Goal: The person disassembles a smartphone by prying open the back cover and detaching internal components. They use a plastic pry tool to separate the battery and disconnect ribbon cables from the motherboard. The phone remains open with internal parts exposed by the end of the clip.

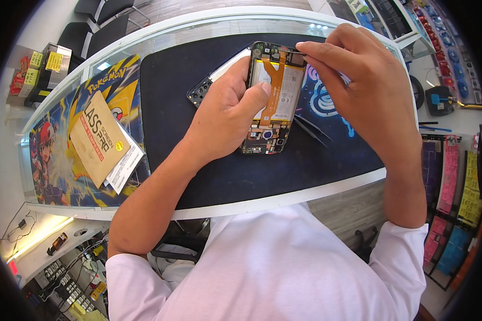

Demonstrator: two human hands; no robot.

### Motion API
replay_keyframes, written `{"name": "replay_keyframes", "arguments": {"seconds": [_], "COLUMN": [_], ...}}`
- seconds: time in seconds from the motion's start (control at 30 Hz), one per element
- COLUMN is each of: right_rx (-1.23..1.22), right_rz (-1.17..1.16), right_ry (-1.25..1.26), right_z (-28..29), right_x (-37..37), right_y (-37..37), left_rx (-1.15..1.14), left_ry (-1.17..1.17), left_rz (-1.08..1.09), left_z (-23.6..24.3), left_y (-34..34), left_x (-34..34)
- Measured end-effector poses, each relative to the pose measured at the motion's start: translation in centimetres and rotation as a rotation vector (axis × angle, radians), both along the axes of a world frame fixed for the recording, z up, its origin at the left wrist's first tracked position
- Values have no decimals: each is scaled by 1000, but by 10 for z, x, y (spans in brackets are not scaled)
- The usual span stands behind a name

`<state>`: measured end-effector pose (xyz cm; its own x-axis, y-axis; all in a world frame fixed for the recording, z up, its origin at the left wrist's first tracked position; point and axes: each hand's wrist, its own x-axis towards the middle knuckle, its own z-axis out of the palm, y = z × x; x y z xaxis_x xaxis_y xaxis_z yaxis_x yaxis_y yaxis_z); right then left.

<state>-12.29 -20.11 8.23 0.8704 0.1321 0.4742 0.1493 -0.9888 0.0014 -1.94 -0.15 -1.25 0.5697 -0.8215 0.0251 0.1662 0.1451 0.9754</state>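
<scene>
My left hand [233, 109] grips an opened smartphone [288, 96] above the dark mat, the thumb lying across its inside. The phone's back is off, so a silver battery [289, 80], an orange flex cable [275, 96] and circuit boards show. At the phone's top right corner my right hand [353, 69] is closed in a pinch. A thin dark sliver shows at its fingertips; its kind is too small to tell. Dark tweezers [311, 131] rest on the mat beside the phone. Partly hidden behind my left hand lies a flat silver-and-black piece [211, 80] with a dotted corner.
The dark mat [198, 182] covers much of a white-edged glass counter [273, 200]. On the left, a brown envelope [99, 142] and white papers [127, 166] lie on a colourful cartoon mat [53, 155]. Black chairs [93, 37] stand beyond; packaged goods [449, 176] hang at right.
</scene>
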Motion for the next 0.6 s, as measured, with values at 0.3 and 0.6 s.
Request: {"name": "replay_keyframes", "arguments": {"seconds": [0.3, 0.6], "right_rx": [50, -59], "right_rz": [8, 84], "right_ry": [134, 131], "right_z": [11, 19], "right_x": [7, 13], "right_y": [-3, -8], "left_rx": [23, 14], "left_ry": [-72, -43], "left_rz": [-6, -25], "left_z": [1, 0], "left_y": [1, 3], "left_x": [1, 1]}}
